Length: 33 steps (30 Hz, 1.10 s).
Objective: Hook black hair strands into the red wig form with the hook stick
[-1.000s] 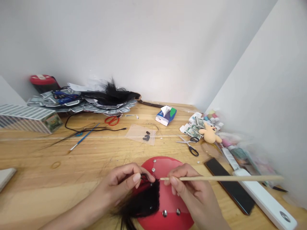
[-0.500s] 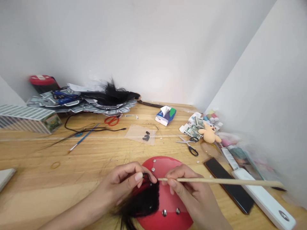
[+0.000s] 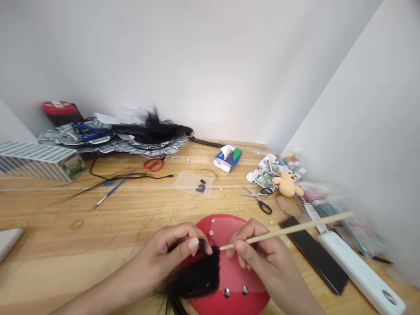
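Observation:
A round red dome-shaped form (image 3: 231, 273) with silver studs lies at the near edge of the wooden table (image 3: 131, 214). A tuft of black hair (image 3: 197, 278) covers its left side. My left hand (image 3: 170, 253) pinches the top of the hair against the red form. My right hand (image 3: 259, 253) holds a long thin wooden stick (image 3: 285, 231), whose tip touches the hair near my left fingers. The stick's far end points up and to the right.
A black phone (image 3: 315, 256) and a white bar (image 3: 357, 271) lie to the right. Black-handled scissors (image 3: 260, 200), a plush toy (image 3: 288, 183), banknotes (image 3: 265, 178), a tissue pack (image 3: 227, 158), red scissors (image 3: 153, 164), a plastic bag (image 3: 193, 183), a striped box (image 3: 39, 161) and a hair pile (image 3: 154, 129) lie farther back.
The stick's far end has swung upward, from lying level to slanting up to the right. Both hands stay at the hair on the red form.

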Each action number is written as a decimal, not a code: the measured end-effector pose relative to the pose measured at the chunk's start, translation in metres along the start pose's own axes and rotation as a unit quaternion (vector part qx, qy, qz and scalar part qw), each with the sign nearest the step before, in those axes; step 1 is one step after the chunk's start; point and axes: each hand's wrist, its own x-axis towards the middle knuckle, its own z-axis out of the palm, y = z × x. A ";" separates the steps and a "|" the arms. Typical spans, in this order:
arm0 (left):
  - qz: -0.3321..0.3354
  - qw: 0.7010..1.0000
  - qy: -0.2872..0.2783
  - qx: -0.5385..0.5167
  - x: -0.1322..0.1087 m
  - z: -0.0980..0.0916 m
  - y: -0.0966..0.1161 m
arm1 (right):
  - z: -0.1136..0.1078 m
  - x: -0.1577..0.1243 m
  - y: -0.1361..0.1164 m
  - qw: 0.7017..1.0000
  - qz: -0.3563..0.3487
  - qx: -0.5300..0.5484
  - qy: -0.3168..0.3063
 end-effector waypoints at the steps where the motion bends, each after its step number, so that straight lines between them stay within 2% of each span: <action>1: -0.002 1.000 -0.001 0.002 0.000 0.000 0.001 | 0.001 0.000 -0.001 1.000 0.002 0.004 0.003; 8: 0.001 1.000 -0.015 0.004 -0.001 0.003 0.002 | 0.003 0.002 0.001 0.999 -0.011 -0.030 -0.016; 13: -0.014 1.000 -0.015 -0.004 -0.002 0.004 -0.001 | 0.006 0.002 0.005 0.986 -0.072 -0.149 0.030; 16: -0.016 1.000 -0.021 -0.012 -0.002 0.004 -0.006 | 0.010 0.000 0.007 0.976 -0.098 -0.181 0.064; 23: -0.011 0.999 -0.024 -0.037 -0.003 0.004 -0.012 | 0.015 -0.005 0.007 0.976 -0.093 -0.166 0.105; 29: -0.022 0.999 -0.012 -0.030 -0.002 0.002 -0.012 | 0.012 -0.002 0.018 0.970 -0.164 -0.141 0.112; 33: -0.054 0.994 0.011 -0.093 0.002 0.001 -0.012 | 0.012 -0.002 0.021 0.968 -0.177 -0.129 0.119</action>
